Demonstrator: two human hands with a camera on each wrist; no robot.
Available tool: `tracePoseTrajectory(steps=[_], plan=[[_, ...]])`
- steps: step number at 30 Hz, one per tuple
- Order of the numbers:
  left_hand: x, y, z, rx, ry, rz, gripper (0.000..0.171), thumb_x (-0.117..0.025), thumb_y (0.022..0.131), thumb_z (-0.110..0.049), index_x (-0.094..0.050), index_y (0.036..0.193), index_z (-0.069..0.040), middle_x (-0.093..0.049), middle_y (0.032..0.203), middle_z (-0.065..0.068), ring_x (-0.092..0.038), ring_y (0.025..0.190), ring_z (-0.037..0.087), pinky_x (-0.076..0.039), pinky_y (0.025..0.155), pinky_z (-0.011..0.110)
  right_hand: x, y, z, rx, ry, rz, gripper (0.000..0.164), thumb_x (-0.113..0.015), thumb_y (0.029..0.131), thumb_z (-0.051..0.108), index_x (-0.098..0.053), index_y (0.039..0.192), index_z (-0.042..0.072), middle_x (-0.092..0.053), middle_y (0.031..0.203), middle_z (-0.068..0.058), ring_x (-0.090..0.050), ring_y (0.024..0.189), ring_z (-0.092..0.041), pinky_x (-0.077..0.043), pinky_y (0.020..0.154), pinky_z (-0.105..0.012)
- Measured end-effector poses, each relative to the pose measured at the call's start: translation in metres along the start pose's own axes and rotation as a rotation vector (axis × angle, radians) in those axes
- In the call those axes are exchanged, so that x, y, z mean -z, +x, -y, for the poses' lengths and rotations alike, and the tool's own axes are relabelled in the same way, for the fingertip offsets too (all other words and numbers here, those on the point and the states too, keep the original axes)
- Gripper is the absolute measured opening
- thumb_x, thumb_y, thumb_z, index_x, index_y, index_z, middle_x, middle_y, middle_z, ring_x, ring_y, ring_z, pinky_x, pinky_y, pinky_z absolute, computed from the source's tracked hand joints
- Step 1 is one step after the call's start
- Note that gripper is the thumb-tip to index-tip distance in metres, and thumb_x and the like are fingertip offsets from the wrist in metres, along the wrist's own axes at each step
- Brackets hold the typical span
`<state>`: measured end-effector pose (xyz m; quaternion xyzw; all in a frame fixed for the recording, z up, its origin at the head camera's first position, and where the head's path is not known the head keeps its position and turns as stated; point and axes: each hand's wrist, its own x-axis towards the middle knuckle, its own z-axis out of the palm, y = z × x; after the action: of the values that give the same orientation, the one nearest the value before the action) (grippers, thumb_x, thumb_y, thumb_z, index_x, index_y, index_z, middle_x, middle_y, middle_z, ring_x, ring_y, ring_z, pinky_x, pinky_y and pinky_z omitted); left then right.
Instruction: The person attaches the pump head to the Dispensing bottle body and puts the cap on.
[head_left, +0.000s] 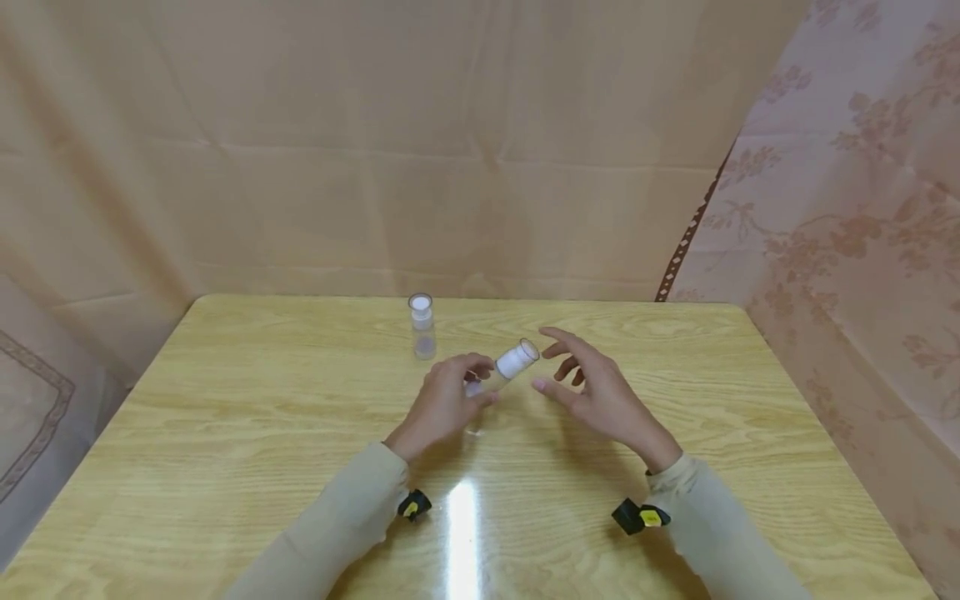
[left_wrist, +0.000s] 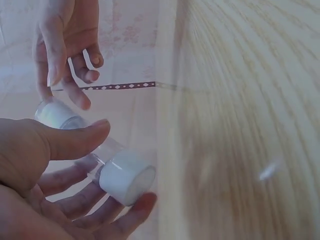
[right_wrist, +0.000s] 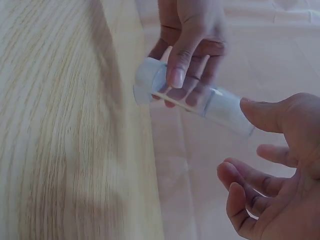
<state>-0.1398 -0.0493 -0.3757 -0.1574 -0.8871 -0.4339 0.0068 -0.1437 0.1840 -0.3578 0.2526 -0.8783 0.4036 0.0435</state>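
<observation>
My left hand grips a small clear bottle around its transparent middle, thumb on one side and fingers on the other. The bottle is tilted above the table, its white-lined top end pointing up and right. At its lower end a white base shows in the left wrist view. My right hand is held just beyond the top end, fingers loosely bent and apart from the thumb, holding nothing. In the head view a small gap separates it from the bottle. A similar clear bottle with a white top stands upright behind my left hand.
The wooden table has a glossy surface with a bright light reflection near its front. A beige curtain hangs along the back edge, and a pink floral cloth hangs at the right.
</observation>
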Motion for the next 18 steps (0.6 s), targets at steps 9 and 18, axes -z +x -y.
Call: tracePoseTrajectory(steps=[9,18], plan=[[-0.007,0.011,0.007,0.091,-0.152,-0.009,0.039,-0.080,0.085,-0.001,-0.064,0.120,0.003,-0.068,0.114,0.018,-0.068,0.105,0.036,-0.054,0.093,0.045,0.000,-0.003,-0.008,-0.038,0.006,0.030,0.066,-0.076,0.093,0.014,-0.044,0.150,0.009,-0.064,0.123,-0.014,-0.062,0.090,-0.020,-0.050,0.076,-0.042],[-0.013,0.018,0.011,0.211,-0.186,0.009,0.048,-0.081,0.084,-0.002,-0.058,0.126,0.003,-0.063,0.124,0.020,-0.066,0.113,0.036,-0.054,0.095,0.044,-0.002,-0.005,-0.012,-0.071,0.016,0.074,0.063,-0.074,0.095,0.018,-0.044,0.150,0.009,-0.063,0.124,-0.015,-0.062,0.092,-0.020,-0.049,0.078,-0.040]])
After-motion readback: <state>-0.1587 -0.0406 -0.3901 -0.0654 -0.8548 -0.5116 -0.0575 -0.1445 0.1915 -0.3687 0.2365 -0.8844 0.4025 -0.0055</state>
